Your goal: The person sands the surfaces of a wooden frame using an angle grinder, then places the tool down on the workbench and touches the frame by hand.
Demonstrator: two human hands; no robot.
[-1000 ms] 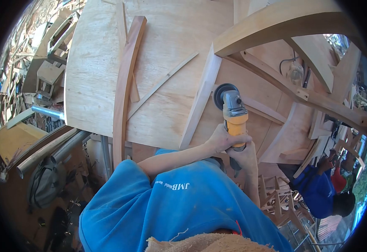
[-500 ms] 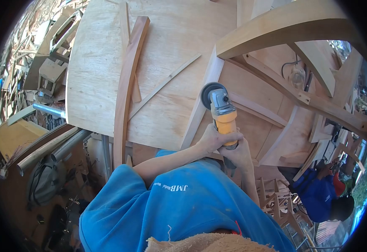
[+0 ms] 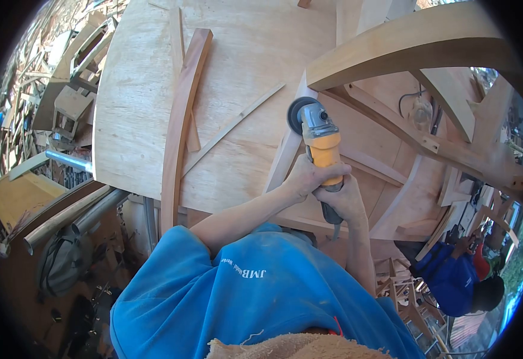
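Observation:
A yellow and grey angle grinder [image 3: 324, 142] points away from me, its dark round disc at the pale wooden strip [image 3: 286, 152]. Whether the disc touches the strip, I cannot tell. My left hand [image 3: 303, 177] is wrapped round the middle of the grinder's body. Just behind it, my right hand [image 3: 346, 198] grips the rear end, partly covering it, and the cord end hangs below. Left of the grinder, a plywood sheet [image 3: 136, 113] carries a curved wooden beam [image 3: 183, 119] and a thin wooden stick [image 3: 237, 128].
A large curved wooden frame [image 3: 405, 54] arches over the right side. Metal pipes [image 3: 70, 215] and a grey bag [image 3: 64, 257] lie at lower left, with scrap wood [image 3: 34, 78] beyond. A person in blue [image 3: 453, 281] is at lower right.
Both hands and the grinder have shifted slightly away from my body and a little to the right, the disc moving up along the pale strip. The grip looks the same.

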